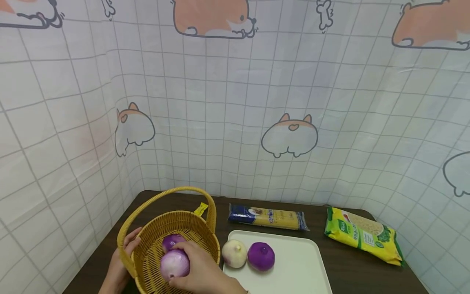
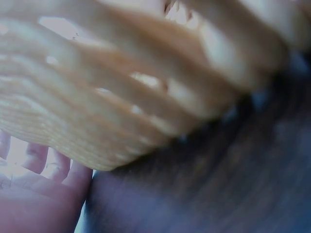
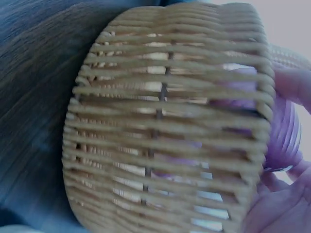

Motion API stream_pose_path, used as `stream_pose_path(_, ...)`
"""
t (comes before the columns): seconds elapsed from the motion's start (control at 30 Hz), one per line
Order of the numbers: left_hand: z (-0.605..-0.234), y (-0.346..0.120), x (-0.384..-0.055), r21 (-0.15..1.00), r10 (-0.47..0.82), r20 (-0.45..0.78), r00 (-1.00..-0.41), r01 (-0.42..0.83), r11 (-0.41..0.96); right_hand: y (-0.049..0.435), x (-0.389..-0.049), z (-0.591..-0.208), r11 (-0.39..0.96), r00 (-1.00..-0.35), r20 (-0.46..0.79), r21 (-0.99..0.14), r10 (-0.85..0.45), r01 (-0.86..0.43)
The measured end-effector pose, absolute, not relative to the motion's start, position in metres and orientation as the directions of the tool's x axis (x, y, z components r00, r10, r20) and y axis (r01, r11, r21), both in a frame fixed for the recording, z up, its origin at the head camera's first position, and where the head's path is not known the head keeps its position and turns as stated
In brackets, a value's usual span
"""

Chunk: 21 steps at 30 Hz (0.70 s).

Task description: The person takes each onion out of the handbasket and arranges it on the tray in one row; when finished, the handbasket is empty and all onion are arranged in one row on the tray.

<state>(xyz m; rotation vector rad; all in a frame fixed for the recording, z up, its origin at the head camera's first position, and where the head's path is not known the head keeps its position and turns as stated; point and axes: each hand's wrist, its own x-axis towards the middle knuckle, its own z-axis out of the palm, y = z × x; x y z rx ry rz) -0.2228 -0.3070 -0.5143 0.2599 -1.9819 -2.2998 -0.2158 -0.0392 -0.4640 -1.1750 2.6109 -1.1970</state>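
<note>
In the head view my right hand (image 1: 205, 267) grips a purple onion (image 1: 175, 264) over the inside of a yellow woven basket (image 1: 147, 228) with a tall arched handle. Another purple onion (image 1: 172, 241) lies in the basket, partly hidden behind that hand. My left hand (image 1: 123, 257) touches the basket's outer left side. Up close in the left wrist view, the left fingers (image 2: 57, 165) lie along the blurred weave. The right wrist view shows the basket wall (image 3: 160, 121) from outside, with the held onion (image 3: 284, 133) at its rim.
Right of the basket, a white tray (image 1: 293, 267) carries a white onion (image 1: 234, 253) and a dark purple onion (image 1: 261, 256). Behind it lies a pasta packet (image 1: 268, 217). A yellow-green bag (image 1: 363, 235) rests at the right, and a small yellow packet (image 1: 200, 209) sits behind the basket.
</note>
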Motion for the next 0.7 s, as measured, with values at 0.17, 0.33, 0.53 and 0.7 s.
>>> stream_pose_path(0.17,-0.511,-0.306,-0.222,0.986,-0.173,-0.08,-0.982,-0.053,-0.159,-0.026,-0.217,-0.464,0.358,-0.742,0.295,-0.73,-0.602,-0.582)
stream_pose_path(0.33,-0.51,-0.306,-0.221,0.986,-0.162,-0.08,-0.984,-0.054,-0.155,-0.012,-0.216,-0.462,0.349,-0.786,0.297,-0.772,-0.543,-0.532)
stream_pose_path(0.53,-0.51,-0.306,-0.222,0.986,-0.163,-0.094,-0.982,-0.069,-0.15,0.004,-0.217,-0.459,0.326,-0.803,0.295,-0.8,-0.517,-0.504)
stream_pose_path(0.7,-0.513,-0.308,-0.223,0.986,-0.164,-0.084,-0.983,-0.058,-0.157,0.017,-0.218,-0.458,0.342,-0.822,0.293,-0.802,-0.488,-0.489)
